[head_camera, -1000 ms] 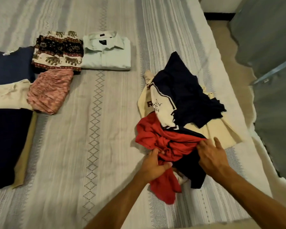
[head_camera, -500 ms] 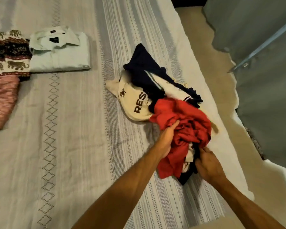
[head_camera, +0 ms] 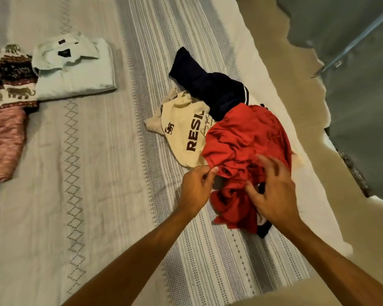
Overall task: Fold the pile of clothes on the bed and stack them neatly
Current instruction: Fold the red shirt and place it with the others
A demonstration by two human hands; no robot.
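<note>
Folded clothes are seen at the far left of the bed (head_camera: 93, 195): a pink piece (head_camera: 2, 142), an elephant-print piece (head_camera: 9, 78) just behind it, and a pale shirt (head_camera: 75, 69) laid beside that. Right of centre, near the bed's edge, an unfolded pile is heaped, made up of a cream top (head_camera: 184, 133), a navy garment (head_camera: 210, 85) and a red garment (head_camera: 248, 138) on top. The red garment's near edge is pinched by the fingers of the left hand (head_camera: 195, 191), while the right hand (head_camera: 274, 193) is held over the same cloth with fingers spread and gripping nothing.
</note>
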